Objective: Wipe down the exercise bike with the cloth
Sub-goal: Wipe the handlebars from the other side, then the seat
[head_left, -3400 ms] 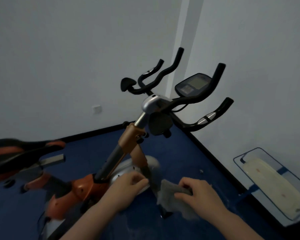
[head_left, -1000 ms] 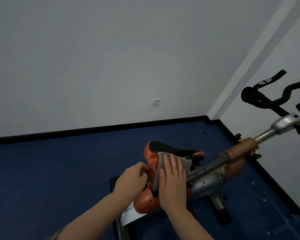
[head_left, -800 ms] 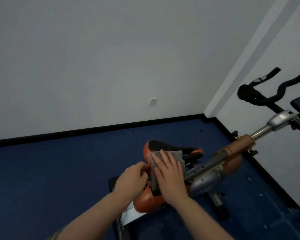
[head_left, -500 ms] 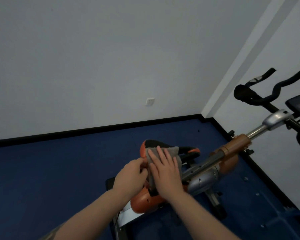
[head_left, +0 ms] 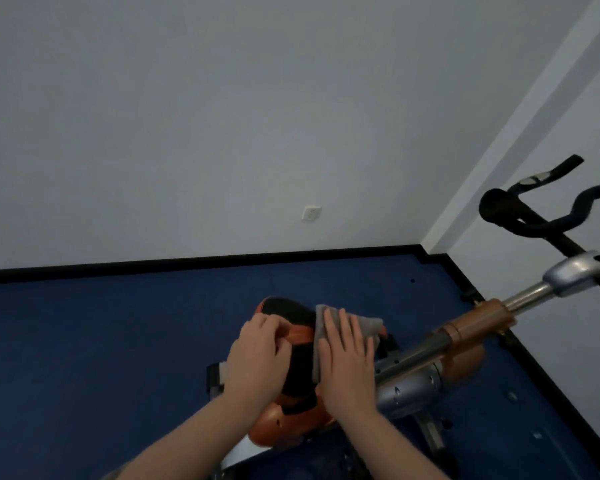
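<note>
The exercise bike's black and orange saddle [head_left: 289, 311] sits low in the middle. A grey cloth [head_left: 370, 323] lies over the saddle's right side. My right hand [head_left: 347, 358] presses flat on the cloth with straight fingers. My left hand [head_left: 257, 355] grips the saddle's left edge with curled fingers. The orange and silver frame post [head_left: 478, 323] slopes up to the right toward the black handlebars [head_left: 534, 216].
Blue floor [head_left: 101, 341] spreads to the left and behind the bike. White walls meet in a corner at the right, with a black skirting board [head_left: 187, 263] along the floor and a wall socket [head_left: 310, 213]. The bike's base [head_left: 430, 431] is below the saddle.
I turned from the bike's lower frame to the saddle. Over the last second my right hand slid the cloth along the saddle toward its nose while the left hand kept holding the saddle.
</note>
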The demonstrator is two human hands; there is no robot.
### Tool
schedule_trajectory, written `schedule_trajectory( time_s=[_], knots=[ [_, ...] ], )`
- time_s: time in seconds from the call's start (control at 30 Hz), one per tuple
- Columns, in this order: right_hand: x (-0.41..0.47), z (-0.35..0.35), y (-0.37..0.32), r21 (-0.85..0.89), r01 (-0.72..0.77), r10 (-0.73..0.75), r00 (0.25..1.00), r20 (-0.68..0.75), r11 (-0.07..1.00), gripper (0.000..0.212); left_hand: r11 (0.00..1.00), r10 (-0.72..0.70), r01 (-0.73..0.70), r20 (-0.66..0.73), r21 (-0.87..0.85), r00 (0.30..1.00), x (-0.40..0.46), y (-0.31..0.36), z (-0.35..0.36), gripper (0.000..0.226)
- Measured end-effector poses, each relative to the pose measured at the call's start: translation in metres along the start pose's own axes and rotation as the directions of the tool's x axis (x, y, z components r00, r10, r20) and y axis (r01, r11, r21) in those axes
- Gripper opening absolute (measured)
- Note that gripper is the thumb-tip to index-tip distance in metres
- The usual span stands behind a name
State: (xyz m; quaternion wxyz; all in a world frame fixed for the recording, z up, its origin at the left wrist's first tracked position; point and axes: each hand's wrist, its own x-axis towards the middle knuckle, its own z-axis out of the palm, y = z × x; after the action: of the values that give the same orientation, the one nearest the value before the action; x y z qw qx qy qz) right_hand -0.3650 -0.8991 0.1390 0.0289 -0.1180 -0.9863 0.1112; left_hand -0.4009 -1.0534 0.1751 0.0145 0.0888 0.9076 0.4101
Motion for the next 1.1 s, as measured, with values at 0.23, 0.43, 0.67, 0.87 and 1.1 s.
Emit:
schedule_trajectory(
  time_s=[0.23,0.43,0.67,0.87,1.1],
  knots=[
    [0.064,-0.019,0.058,-0.041,0.169,-0.169,0.986,0.006,0.985,0.049,0.983,-0.139,0.169,-0.306,0.074,0.942,-0.008,0.012,0.04,0.028],
    [0.074,-0.023,0.086,0.093,0.258,-0.262,0.964,0.033,0.962,0.026,0.969,-0.193,0.241,-0.432,0.059,0.881,-0.009,0.009,0.053,0.036],
    [0.08,-0.016,0.015,-0.021,0.447,-0.44,0.886,0.144,0.894,0.047,0.932,-0.272,0.36,-0.56,0.051,0.782,-0.012,0.014,0.06,0.028],
    [0.121,-0.025,0.019,0.305,0.528,-0.607,0.631,0.483,0.792,0.05,0.853,-0.442,0.521,-0.527,0.002,0.726,-0.019,0.017,0.066,0.038],
    [0.141,-0.016,-0.002,0.403,0.43,-0.589,0.606,0.534,0.808,0.047,0.807,-0.528,0.589,-0.499,-0.043,0.687,-0.017,0.019,0.072,0.048]
  ],
)
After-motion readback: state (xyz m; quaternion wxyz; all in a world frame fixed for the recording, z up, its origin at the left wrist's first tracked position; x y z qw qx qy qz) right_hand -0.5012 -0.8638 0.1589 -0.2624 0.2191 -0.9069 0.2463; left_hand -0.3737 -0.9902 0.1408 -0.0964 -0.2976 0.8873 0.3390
